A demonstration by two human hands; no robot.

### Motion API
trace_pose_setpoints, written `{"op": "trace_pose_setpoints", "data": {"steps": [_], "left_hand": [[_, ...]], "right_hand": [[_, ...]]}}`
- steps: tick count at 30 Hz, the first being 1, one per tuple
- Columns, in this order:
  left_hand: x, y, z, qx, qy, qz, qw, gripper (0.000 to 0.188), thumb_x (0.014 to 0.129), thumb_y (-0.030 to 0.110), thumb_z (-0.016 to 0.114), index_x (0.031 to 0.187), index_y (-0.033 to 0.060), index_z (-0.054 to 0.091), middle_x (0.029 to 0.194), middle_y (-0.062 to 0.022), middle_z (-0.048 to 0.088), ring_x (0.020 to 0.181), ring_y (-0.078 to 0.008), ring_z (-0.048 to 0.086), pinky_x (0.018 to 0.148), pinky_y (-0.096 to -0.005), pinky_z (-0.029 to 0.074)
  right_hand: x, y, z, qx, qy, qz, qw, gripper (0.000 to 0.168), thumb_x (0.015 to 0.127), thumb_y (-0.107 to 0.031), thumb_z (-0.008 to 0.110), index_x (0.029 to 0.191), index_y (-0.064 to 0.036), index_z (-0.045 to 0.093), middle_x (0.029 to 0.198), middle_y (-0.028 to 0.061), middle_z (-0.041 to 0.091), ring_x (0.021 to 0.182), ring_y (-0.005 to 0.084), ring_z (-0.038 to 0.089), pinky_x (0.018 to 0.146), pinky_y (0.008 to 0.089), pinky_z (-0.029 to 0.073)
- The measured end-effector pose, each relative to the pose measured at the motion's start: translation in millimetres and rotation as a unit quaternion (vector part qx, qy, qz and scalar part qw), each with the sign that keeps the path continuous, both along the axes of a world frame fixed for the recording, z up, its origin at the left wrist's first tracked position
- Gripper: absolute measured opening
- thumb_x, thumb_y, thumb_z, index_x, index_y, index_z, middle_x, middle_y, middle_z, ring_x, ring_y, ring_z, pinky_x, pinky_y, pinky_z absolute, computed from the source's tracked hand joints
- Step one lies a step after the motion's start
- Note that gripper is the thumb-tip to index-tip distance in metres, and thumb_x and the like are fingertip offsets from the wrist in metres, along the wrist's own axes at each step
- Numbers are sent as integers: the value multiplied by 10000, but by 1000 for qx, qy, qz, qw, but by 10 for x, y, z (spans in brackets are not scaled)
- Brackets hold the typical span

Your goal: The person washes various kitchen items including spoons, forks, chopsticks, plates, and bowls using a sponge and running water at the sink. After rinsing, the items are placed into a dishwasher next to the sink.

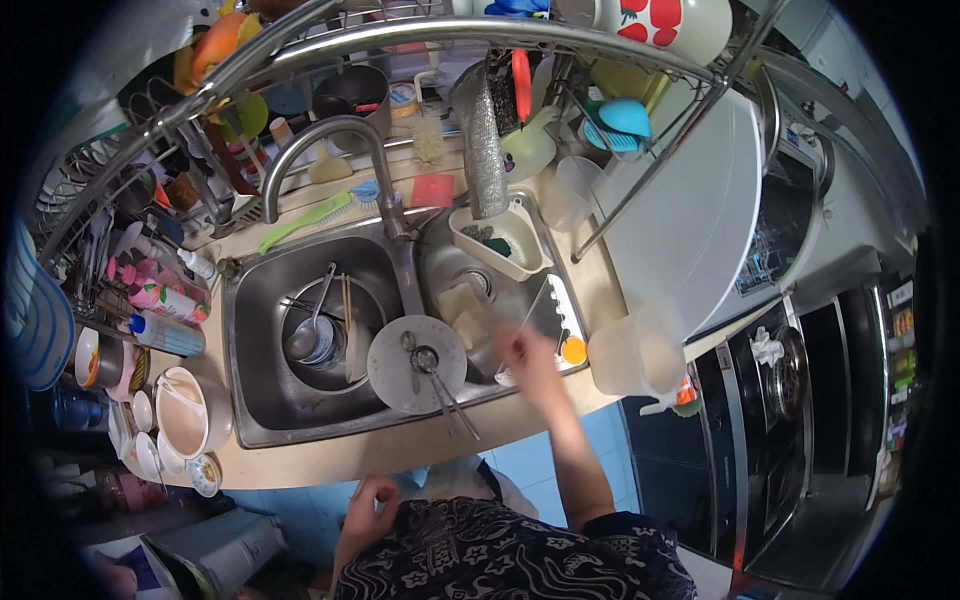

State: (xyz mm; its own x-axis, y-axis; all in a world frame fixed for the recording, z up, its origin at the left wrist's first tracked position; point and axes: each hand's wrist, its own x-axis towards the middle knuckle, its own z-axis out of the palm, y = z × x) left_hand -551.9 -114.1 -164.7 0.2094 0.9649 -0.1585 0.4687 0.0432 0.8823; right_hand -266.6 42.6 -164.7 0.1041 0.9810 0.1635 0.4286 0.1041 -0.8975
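Observation:
My right hand [531,369] is blurred over the front of the right sink basin [514,300]; I cannot tell whether it holds anything. Beneath and beside it lies a white-edged rack or tray [566,311] with an orange round piece [574,350]. A pale crumpled cloth [466,309] rests near the drain. Loosely curled, my left hand [369,510] hangs by my body below the counter edge, with nothing visible in it. A plate [390,379] holding spoons and a ladle [424,358] straddles the divider. In the left basin, a metal bowl [379,300] contains chopsticks, a spoon and dishes.
A steel faucet [386,180] arches over the left basin. A cream strainer basket [536,259] sits in the right basin's back corner. A translucent pitcher [637,352] stands at the right counter edge. Bowls [191,412] and bottles [169,300] crowd the left; a metal rack rail [480,30] crosses overhead.

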Motion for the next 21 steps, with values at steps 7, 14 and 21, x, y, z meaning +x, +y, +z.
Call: {"op": "trace_pose_setpoints", "data": {"steps": [7,14,21], "left_hand": [[186,-232,-1,-12,20,143,989,127,724,-49,576,786,29,496,740,-85,518,614,-160,493,583,-256,420],[267,-385,77,17,63,213,975,153,719,-78,563,806,36,510,731,-80,518,593,-142,516,545,-235,427],[318,-313,118,-25,68,214,974,161,720,-60,583,828,40,520,775,-75,541,641,-165,539,580,-241,440]], "right_hand": [[905,2044,-758,-102,-235,-85,963,210,741,-107,604,943,-50,609,794,157,629,743,270,615,674,351,480],[932,2760,-1919,-204,-349,86,910,310,727,-80,539,1026,-83,618,1008,192,594,980,335,558,837,406,449],[972,2803,-2094,-233,-396,36,887,305,734,-62,600,1028,-130,558,1167,112,494,1059,315,517,856,407,459]]}}
